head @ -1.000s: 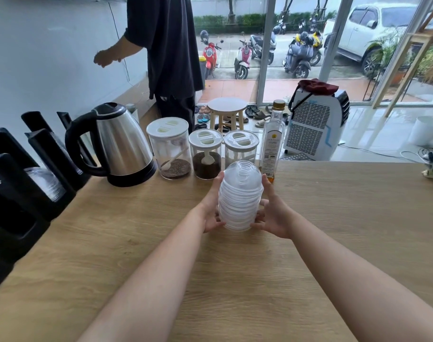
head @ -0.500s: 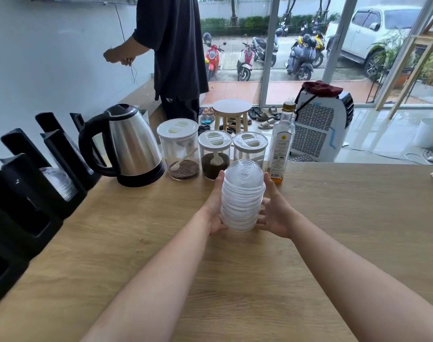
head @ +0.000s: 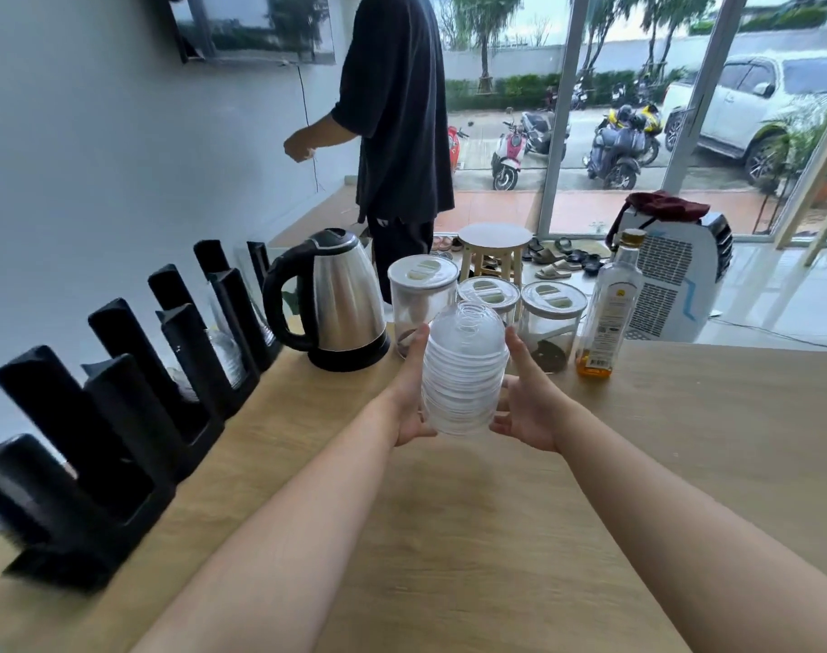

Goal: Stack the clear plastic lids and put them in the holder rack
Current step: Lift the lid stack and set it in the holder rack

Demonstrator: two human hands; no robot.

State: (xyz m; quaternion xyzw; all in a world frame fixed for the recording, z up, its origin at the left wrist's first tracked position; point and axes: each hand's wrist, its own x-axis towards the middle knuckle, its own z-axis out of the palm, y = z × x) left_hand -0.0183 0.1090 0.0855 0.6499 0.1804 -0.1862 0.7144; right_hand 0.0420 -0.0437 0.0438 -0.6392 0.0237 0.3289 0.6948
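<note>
A tall stack of clear dome lids (head: 463,369) hangs upright above the wooden counter (head: 496,511), in front of the jars. My left hand (head: 409,398) grips its left side with the thumb up along the stack. My right hand (head: 527,407) grips its right side, fingers wrapped behind. The black holder rack (head: 119,417) runs along the counter's left edge by the wall, with several upright slots. A few clear lids (head: 223,355) sit in one of its farther slots. The stack is well to the right of the rack.
A steel kettle (head: 340,304) stands just left of the stack. Three lidded jars (head: 421,294) and an oil bottle (head: 609,308) line up behind it. A person in dark clothes (head: 397,110) stands beyond the counter's far edge.
Both hands have raised the stack off the counter and carried it slightly forward. The view has swung left and up, so more of the rack shows.
</note>
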